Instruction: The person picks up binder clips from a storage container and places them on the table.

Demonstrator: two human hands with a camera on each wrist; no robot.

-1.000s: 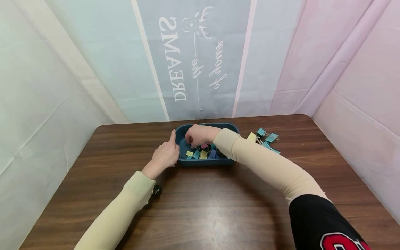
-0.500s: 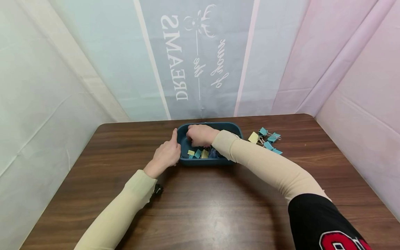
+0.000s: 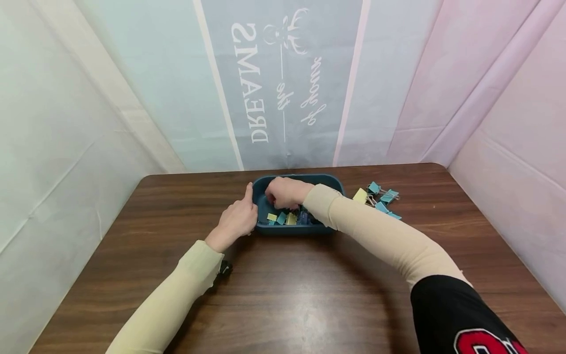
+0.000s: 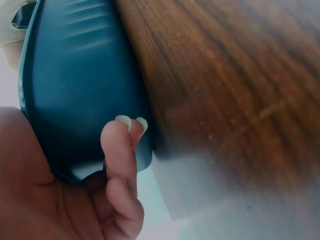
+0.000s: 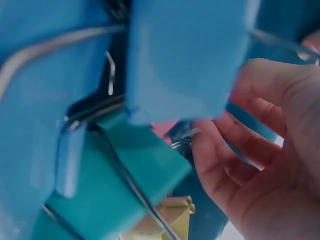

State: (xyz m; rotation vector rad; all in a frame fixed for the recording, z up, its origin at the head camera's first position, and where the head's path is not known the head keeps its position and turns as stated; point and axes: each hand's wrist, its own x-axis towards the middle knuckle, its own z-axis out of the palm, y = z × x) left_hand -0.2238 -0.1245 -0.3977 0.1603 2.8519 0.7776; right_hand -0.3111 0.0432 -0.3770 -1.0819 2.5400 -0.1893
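The left hand (image 3: 237, 219) grips the left end of a dark blue plastic bin (image 3: 300, 229), its index finger stretched along the rim. In the left wrist view the other fingers (image 4: 120, 155) bend by the bin's outer wall. Inside the bin, the right hand (image 3: 285, 191) reaches with curled fingers among binder clips. Teal (image 3: 281, 218), yellow (image 3: 291, 219) and navy (image 3: 303, 218) clips show below it. Large blue binder clips (image 5: 180, 60) fill the right wrist view's foreground, partly covering the fingers; whether the fingertips pinch one is hidden. A bit of pink shows behind them.
Right of the bin, several teal binder clips (image 3: 389, 196) and a yellow binder clip (image 3: 360, 195) lie on the brown wooden table (image 3: 283, 290). A small black object (image 3: 225, 268) is by the left wrist. A printed cloth (image 3: 287, 98) hangs behind the table.
The right hand has shifted slightly within the bin, and the pink clip seen earlier below it is now covered in the head view. The left hand stays on the bin's end.
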